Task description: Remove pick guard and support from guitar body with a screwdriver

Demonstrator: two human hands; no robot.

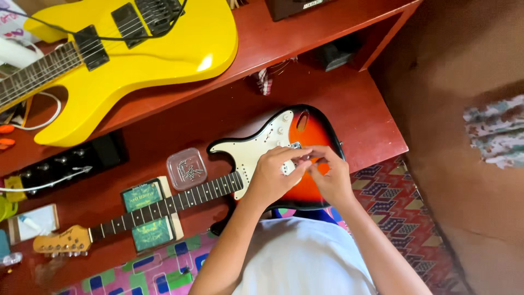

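— Where are the hands?

— Both rest on the sunburst electric guitar (305, 158), lying flat on the lower red shelf (360, 109). The left hand (273, 177) and right hand (330, 175) meet over the bridge, fingers curled narrow, pinching something too small to tell.

— Nearby?

— A clear plastic box of screws (186, 168) beside the neck, and a yellow guitar (136, 60) on the upper shelf.
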